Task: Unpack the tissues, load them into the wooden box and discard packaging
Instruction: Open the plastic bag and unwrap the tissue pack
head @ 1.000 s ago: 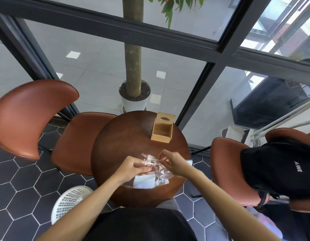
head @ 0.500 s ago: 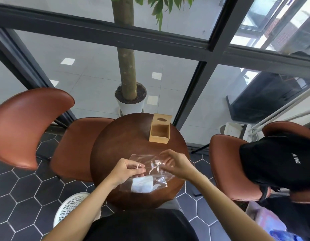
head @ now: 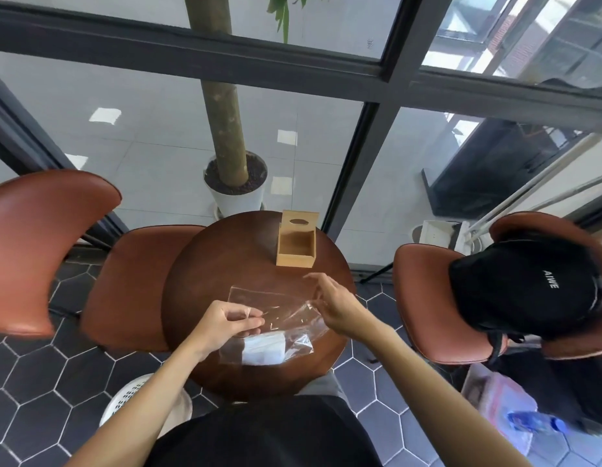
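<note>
A clear plastic bag [head: 276, 308] lies flattened on the round dark wooden table [head: 218, 264], with a white stack of tissues [head: 264, 348] inside its near end. My left hand [head: 225, 323] pinches the bag's left side near its open top. My right hand [head: 336, 306] holds the bag's right edge with thumb and fingers, other fingers spread. The light wooden box [head: 296, 244] stands empty at the table's far side, its lid with an oval slot propped upright behind it.
A white perforated basket [head: 131, 399] sits on the tiled floor at my lower left. Brown chairs flank the table; the right chair [head: 424, 298] carries a black backpack [head: 525, 284]. A potted tree [head: 235, 183] stands beyond the glass wall.
The crumpled bag top has been pulled apart and spread flat. My hands have moved away from each other, the left one leftward, the right one rightward.
</note>
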